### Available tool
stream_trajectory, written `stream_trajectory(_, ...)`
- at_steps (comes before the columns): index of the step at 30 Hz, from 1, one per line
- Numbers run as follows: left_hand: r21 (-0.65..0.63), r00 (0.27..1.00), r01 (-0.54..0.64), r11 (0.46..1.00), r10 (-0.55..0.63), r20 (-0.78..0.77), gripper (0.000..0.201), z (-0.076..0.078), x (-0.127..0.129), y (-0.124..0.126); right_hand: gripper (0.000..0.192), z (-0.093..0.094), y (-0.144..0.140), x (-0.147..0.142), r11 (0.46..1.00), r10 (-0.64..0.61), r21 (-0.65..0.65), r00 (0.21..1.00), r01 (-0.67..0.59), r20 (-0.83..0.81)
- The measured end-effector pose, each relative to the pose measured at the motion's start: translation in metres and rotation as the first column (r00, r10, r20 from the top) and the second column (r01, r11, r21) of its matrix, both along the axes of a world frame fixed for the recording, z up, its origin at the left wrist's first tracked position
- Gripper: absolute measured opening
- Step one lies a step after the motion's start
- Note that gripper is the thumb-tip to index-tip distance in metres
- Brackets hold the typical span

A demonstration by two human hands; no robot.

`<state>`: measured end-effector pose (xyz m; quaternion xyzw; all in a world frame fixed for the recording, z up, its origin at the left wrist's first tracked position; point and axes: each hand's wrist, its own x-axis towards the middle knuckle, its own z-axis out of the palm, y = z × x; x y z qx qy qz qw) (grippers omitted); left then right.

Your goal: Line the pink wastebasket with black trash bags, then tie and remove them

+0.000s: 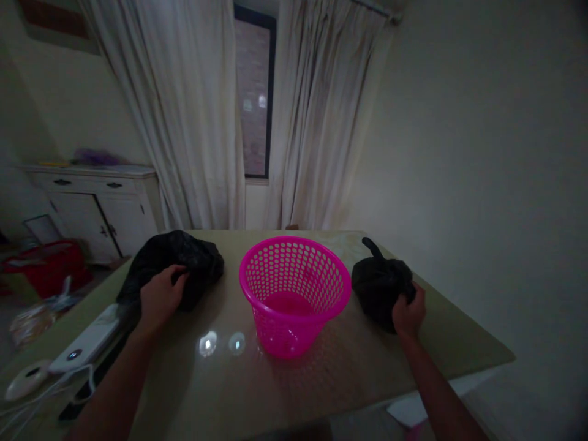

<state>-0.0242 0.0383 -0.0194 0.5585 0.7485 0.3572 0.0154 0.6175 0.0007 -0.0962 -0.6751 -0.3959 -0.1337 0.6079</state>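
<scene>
Pink basket (pixel 294 293) between bags, fingers of each hand gripping black plastic.

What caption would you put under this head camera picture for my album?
Two hands, left hand and right hand, each grip a black bag beside a pink basket.

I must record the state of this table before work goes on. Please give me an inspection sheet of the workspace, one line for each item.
Surface: glossy beige table, two lamp reflections.
Job's things: loose black bag at left; tied black bag at right; empty pink basket between them, upright.
Clutter: white flat device and white round device near left edge.
Hands: left hand rests on loose black bag; right hand grips tied black bag.
Cables: white cable at left edge.
Surroundings: curtains, window, white cabinet, red bin.
</scene>
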Motion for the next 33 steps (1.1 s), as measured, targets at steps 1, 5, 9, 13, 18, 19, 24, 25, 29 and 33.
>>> stream_trajectory(1,0.074,0.998,-0.021,0.997,0.017,0.065,0.033,0.010,-0.002,0.005,0.064,-0.004,-0.005,0.004,0.998,0.027,-0.061,1.000,-0.027,-0.002)
stream_trajectory(5,0.322,0.975,-0.172,0.931,0.115,0.189,0.041,0.068,-0.004,0.019,0.079,-0.012,-0.027,0.019,0.970,0.124,-0.207,0.992,-0.125,-0.016)
stream_trajectory(9,0.659,0.982,-0.138,0.739,0.016,0.188,0.043,0.143,0.021,0.015,0.079,-0.001,-0.046,0.021,0.986,0.138,-0.095,0.990,-0.138,-0.010)
stream_trajectory(13,0.835,0.946,0.192,0.515,-0.324,-0.018,0.051,0.204,0.081,-0.014,0.064,0.040,-0.048,-0.003,0.982,0.181,0.041,0.982,-0.184,0.062)
stream_trajectory(18,0.871,0.800,0.433,0.233,-0.544,-0.252,0.052,0.238,0.153,-0.056,0.050,0.103,-0.040,-0.066,0.902,0.391,0.128,0.906,-0.413,0.163)
stream_trajectory(19,0.849,0.745,0.488,0.201,-0.602,-0.286,0.049,0.239,0.162,-0.062,0.048,0.113,-0.039,-0.079,0.872,0.442,0.148,0.881,-0.466,0.168)
stream_trajectory(24,0.593,0.410,0.796,0.126,-0.832,-0.374,0.040,0.228,0.184,-0.083,0.051,0.146,-0.033,-0.131,0.702,0.616,0.262,0.750,-0.662,0.243)
stream_trajectory(25,0.521,0.367,0.844,0.123,-0.842,-0.395,0.039,0.223,0.187,-0.085,0.056,0.149,-0.031,-0.138,0.675,0.620,0.281,0.731,-0.682,0.285)
stream_trajectory(29,0.255,0.284,0.954,0.160,-0.762,-0.582,0.031,0.191,0.202,-0.097,0.091,0.147,-0.024,-0.155,0.627,0.578,0.249,0.655,-0.738,0.486)
stream_trajectory(33,0.258,0.330,0.943,0.209,-0.666,-0.668,0.025,0.154,0.215,-0.114,0.078,0.131,-0.023,-0.160,0.672,0.523,0.121,0.584,-0.731,0.621)
